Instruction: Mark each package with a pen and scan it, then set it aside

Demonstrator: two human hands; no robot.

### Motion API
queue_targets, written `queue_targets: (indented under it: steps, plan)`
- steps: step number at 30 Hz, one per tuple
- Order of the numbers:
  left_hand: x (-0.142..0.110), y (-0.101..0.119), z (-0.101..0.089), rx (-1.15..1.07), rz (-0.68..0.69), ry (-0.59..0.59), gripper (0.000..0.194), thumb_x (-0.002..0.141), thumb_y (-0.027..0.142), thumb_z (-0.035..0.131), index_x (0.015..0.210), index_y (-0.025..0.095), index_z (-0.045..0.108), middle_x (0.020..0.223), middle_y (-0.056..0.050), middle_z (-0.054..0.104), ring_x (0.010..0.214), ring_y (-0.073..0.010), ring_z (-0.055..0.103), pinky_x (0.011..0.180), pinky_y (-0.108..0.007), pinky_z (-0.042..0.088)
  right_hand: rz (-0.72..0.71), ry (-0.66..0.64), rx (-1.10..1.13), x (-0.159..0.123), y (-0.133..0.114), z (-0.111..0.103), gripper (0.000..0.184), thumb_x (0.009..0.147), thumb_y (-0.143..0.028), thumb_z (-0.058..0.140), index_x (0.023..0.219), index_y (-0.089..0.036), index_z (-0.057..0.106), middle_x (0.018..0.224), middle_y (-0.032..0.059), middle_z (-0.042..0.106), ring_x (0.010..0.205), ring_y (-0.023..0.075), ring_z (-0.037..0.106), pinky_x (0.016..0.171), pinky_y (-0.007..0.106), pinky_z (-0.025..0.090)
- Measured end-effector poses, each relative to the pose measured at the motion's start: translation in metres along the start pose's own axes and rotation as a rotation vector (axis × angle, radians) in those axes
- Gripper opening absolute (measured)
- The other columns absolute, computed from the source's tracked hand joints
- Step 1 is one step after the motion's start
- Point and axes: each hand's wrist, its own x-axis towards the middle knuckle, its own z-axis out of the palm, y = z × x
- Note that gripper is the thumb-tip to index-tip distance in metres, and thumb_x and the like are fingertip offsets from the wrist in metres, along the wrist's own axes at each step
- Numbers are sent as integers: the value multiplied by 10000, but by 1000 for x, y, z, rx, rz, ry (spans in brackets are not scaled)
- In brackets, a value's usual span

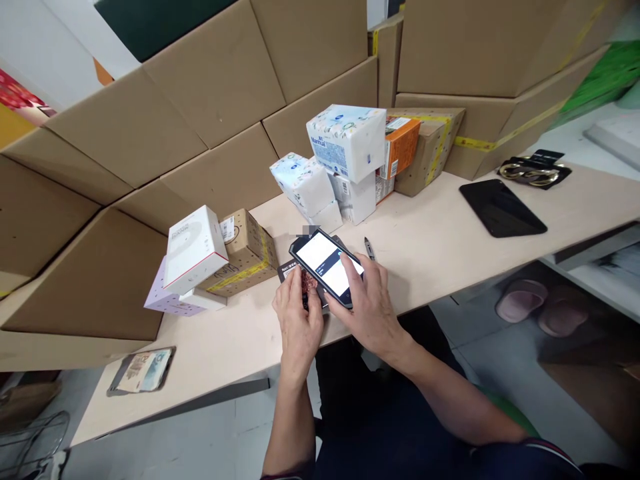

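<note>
A smartphone [325, 261] in a dark case, its screen lit white with a dark band, is tilted above the table. My right hand [373, 303] grips its lower right side, thumb or finger over the screen's edge. Close by on the left, my left hand [299, 310] is closed on a dark printed packet [286, 269] with a reddish-brown picture, partly hidden beneath the phone and my fingers. Exactly what the packet is, I cannot tell. A pen [369, 249] lies just right of the phone.
White tissue packs [345, 143] are stacked at the back, beside an orange box [403, 147]. Left stand a white box [194, 250] and a taped carton [250, 250]. A black tablet-like slab [503, 208] lies right; a pouch with banknotes [143, 370] lies left. Large cartons [215, 100] wall the back.
</note>
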Motion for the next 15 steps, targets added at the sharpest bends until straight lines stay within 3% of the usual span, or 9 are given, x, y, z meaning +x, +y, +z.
queue_targets:
  steps: [15]
  plan:
    - [0,-1,1,16,-4,-9,468,999,333,486,1457,241,461,1457,-126,544,1382,-262,468,1162,-501,357,-4,12,-16,0,0,1,697,926,-342,588,1519,-145,279,1374,230,445,1241,365,464,1009,575,472]
